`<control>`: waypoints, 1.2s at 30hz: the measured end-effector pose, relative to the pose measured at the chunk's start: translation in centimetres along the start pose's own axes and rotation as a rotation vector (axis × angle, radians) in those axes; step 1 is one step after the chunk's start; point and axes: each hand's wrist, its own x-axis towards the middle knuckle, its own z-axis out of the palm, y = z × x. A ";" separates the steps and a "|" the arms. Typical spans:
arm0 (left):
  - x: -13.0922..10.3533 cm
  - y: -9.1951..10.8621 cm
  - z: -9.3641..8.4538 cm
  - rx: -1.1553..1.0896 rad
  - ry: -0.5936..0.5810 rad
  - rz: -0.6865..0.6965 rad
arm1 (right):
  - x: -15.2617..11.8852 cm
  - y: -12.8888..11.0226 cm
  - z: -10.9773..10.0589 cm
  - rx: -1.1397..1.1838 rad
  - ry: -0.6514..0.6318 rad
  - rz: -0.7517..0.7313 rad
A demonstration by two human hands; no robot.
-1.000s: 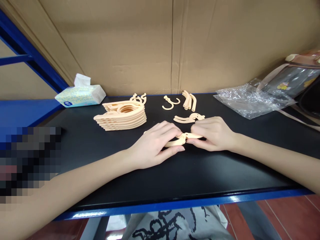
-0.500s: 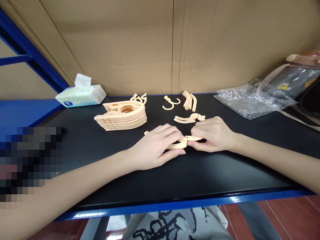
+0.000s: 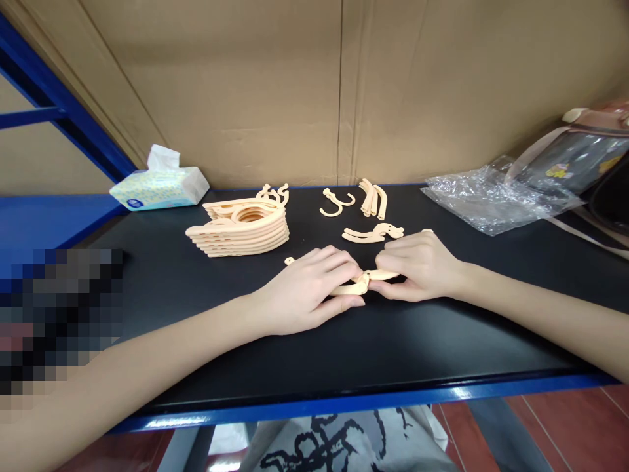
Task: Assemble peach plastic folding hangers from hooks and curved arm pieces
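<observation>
Tabletop: black (image 3: 393, 354), blue-edged, cardboard wall (image 3: 246, 85) behind, red floor tiles (image 3: 550, 426) below
Hanger stack: one (image 3: 246, 239), layers hard to count
Tissue pack: one (image 3: 157, 189), left of the stack
Loose hooks: two (image 3: 331, 214), right of the stack
Plastic bag: one (image 3: 491, 200), far right of the stack
Hanger frame: one (image 3: 351, 288), nearer and right of the stack — fingers of left hand (image 3: 309, 288) and right hand (image 3: 417, 265) clamped on it

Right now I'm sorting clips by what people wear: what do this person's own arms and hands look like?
Left hand and right hand are ungloved, the fingers showing no rings. Both forearms are slim and bare where visible: no sleeves, watch or bracelet.
</observation>
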 end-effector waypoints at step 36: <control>0.1 -0.1 0.1 0.023 -0.039 0.004 | -0.1 0.2 0.1 0.014 -0.120 0.009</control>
